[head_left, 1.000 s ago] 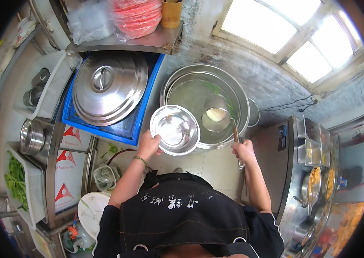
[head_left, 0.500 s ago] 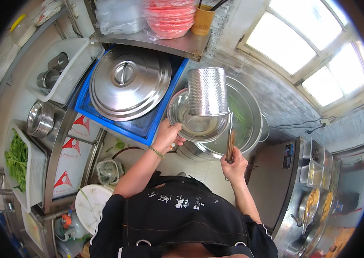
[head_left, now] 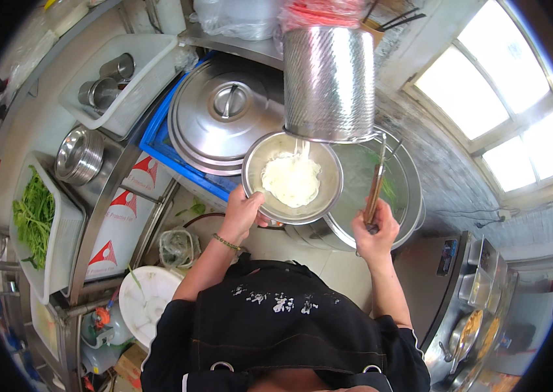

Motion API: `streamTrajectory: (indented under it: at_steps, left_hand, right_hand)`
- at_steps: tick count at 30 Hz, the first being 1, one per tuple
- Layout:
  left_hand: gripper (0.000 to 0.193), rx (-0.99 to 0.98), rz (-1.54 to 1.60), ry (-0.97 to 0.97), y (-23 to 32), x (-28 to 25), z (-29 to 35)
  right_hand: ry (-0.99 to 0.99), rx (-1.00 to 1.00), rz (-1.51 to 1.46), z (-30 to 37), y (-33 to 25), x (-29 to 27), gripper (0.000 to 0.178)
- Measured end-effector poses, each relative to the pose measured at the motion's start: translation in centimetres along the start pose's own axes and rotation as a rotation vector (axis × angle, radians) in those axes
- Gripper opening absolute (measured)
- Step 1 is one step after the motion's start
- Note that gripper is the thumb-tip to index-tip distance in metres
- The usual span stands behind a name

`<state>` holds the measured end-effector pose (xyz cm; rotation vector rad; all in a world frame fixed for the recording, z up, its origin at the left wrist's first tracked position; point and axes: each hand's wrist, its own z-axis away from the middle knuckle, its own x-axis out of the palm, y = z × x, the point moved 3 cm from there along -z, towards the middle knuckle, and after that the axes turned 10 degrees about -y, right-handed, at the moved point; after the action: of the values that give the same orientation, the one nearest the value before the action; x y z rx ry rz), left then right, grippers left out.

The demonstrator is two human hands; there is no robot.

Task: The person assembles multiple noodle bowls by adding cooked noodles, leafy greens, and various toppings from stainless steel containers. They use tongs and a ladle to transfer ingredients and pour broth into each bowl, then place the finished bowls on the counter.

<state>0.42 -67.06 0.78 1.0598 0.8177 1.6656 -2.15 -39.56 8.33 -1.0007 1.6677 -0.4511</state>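
Note:
My left hand grips the near left rim of a steel bowl. White noodles lie in the bowl, and a few strands trail down from above. My right hand is closed round the wooden handle of a perforated metal noodle strainer. The strainer is tipped with its mouth down over the bowl's far edge. Behind and to the right stands a large steel pot of cloudy water with green leaves in it.
A big lidded pot sits in a blue crate. On the left are a white basket of leafy greens, stacked steel bowls and a white bin lid. Trays of food stand on the right counter.
The strainer has risen and tipped further over, and white noodles have dropped out of it into the bowl. The view has shifted a little.

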Motion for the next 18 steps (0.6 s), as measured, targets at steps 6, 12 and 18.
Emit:
streamTrajectory:
  at_steps: [6, 12, 18]
  left_hand:
    - [0.03, 0.012, 0.052, 0.074, -0.2, -4.5, 0.3]
    - [0.03, 0.121, 0.071, 0.134, 0.4, -9.0, 0.2]
    - [0.028, 0.154, 0.142, 0.261, 0.8, -14.6, 2.4]
  right_hand:
    - [-0.059, 0.085, -0.212, -1.1, -4.5, 1.9, 0.03]
    - [-0.219, 0.076, -0.156, -2.6, -5.5, 5.6, 0.023]
    - [-0.563, 0.347, -0.417, -6.7, -9.0, 11.4, 0.021]
